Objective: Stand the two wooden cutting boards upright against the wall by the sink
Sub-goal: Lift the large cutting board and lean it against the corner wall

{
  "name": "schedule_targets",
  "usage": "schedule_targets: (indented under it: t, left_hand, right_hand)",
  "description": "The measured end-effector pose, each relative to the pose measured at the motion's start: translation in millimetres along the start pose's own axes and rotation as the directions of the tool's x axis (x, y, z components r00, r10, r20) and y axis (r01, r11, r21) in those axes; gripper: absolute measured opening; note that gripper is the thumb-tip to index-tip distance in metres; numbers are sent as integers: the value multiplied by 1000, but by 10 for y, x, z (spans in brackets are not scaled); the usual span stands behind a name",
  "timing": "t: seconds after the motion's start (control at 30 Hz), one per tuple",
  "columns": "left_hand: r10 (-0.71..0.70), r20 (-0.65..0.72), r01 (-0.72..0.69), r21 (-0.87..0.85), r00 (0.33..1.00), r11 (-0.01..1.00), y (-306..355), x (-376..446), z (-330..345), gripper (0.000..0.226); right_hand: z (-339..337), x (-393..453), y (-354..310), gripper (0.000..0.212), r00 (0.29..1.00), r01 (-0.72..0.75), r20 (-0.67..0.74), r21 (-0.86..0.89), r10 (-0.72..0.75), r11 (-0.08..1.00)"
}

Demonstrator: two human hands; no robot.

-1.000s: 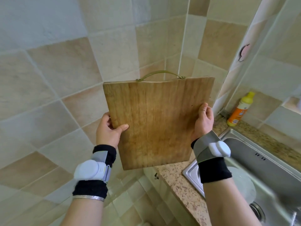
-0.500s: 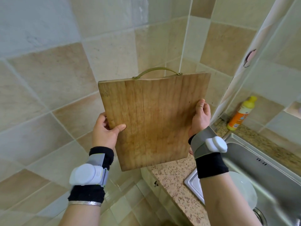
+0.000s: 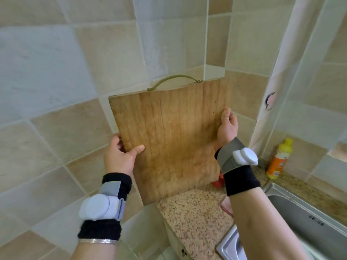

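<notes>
Both hands grip one wooden cutting board (image 3: 174,136) upright: the left hand (image 3: 120,156) closed on its left edge, the right hand (image 3: 226,128) on its right. It is held above the bench (image 3: 191,218), near the tiled corner wall (image 3: 169,44), left of the sink (image 3: 308,226).

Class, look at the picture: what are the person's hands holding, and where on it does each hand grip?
A wooden cutting board, held upright: left hand grips its left edge, right hand its right edge.

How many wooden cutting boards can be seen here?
1. The rectangular brown wooden cutting board with a metal handle is held upright in both hands, left hand and right hand, over the speckled granite counter near the tiled wall. A second may be out of view.
</notes>
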State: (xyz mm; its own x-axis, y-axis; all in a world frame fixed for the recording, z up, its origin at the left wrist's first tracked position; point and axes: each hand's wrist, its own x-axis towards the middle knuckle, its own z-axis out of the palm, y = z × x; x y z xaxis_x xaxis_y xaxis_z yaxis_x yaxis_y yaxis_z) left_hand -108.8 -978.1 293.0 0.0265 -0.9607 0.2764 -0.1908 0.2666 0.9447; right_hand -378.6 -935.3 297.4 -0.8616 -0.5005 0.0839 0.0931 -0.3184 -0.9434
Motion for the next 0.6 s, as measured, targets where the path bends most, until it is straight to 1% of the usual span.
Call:
schedule_targets:
  t: [0.2, 0.3, 0.4, 0.53, 0.6]
  left_hand:
    - [75, -66, -73, 38, 995, 997, 267, 93, 55, 49]
    - [115, -115, -108, 66, 987, 992, 383, 123, 67, 50]
    - [160, -146, -150, 78, 976, 986, 479, 151, 111, 50]
    - [197, -176, -185, 78, 964, 980, 539, 179, 182, 49]
    - [204, -186, -195, 69, 961, 978, 540, 191, 223, 47]
  right_hand:
    - [150, 236, -220, 34, 998, 52, 29, 24, -53, 998]
    - [220, 335, -314, 29, 994, 81, 77, 17, -82, 997]
    - [285, 500, -383, 26, 988, 94, 115, 51, -100, 994]
    - [355, 648, -435, 37, 978, 118, 163, 76, -129, 990]
    - [377, 692, -451, 38, 975, 122, 176, 86, -136, 989]
